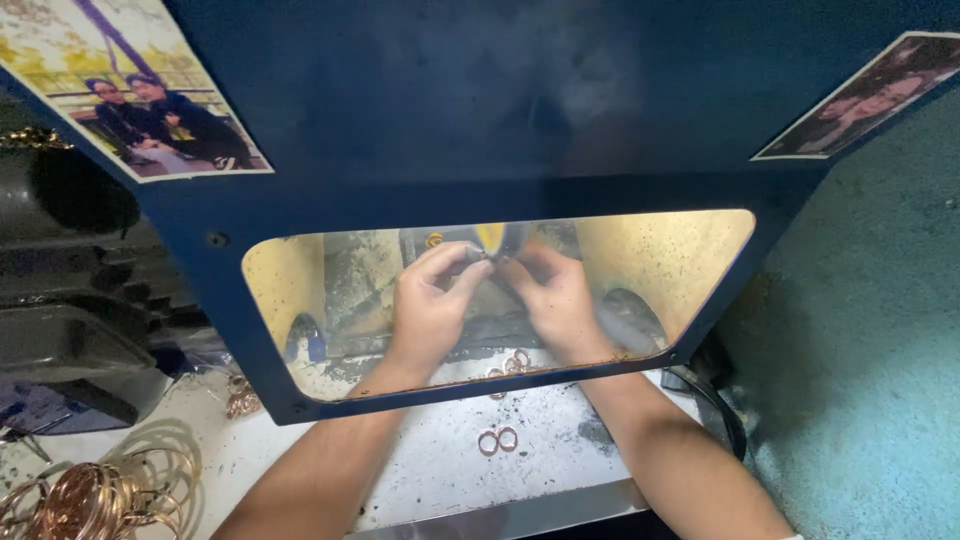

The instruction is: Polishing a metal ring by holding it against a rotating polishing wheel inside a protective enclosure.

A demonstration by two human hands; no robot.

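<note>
1. Two forearms reach up from the bottom edge, over a pale, speckled desk (440, 470).
2. A pair of small copper-coloured rings (497, 440) lies on the desk between the forearms, touching each other.
3. A heap of coppery wire bangles (95, 495) sits at the near left corner of the desk.
4. More small rings (512, 364) lie just behind the lower edge of a clear window (680, 255) set in a dark blue hood (480, 110).
5. Behind the window, the left hand (425, 310) and the right hand (555, 300) meet, fingertips close together.
6. The fingers of both hands are closed in a pinch on a small ring (478, 256), held up against a yellowish wheel (491, 236).
7. Two photographs are stuck on the hood, one at the upper left (130, 85), one at the upper right (865, 100).
</note>
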